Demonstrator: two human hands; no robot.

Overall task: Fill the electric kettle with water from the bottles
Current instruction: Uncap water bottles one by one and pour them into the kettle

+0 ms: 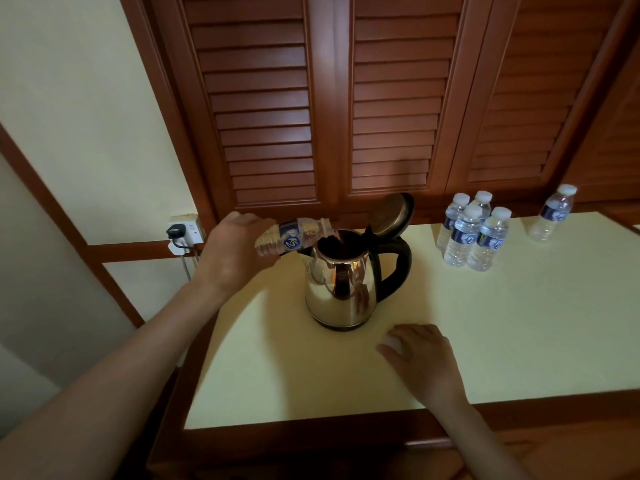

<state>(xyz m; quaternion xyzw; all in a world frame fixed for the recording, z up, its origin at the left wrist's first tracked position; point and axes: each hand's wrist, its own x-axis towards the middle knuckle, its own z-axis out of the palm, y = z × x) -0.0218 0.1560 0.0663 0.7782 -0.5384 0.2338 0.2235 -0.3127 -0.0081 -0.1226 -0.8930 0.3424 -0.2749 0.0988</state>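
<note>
A steel electric kettle point(341, 289) with a black handle stands on the pale table point(519, 323), its lid point(393, 216) flipped up. My left hand point(235, 251) grips an uncapped water bottle point(294, 235) by its base and holds it on its side, the neck over the kettle's mouth. My right hand point(420, 358) rests on the table in front of the kettle, its fingers curled round a small white bottle cap point(391, 342).
Several capped water bottles point(474, 233) stand grouped right of the kettle, and one more bottle point(554, 214) stands farther right. A wall socket with a black plug point(181, 233) is left of the table. Louvred wooden doors point(329, 98) rise behind the table.
</note>
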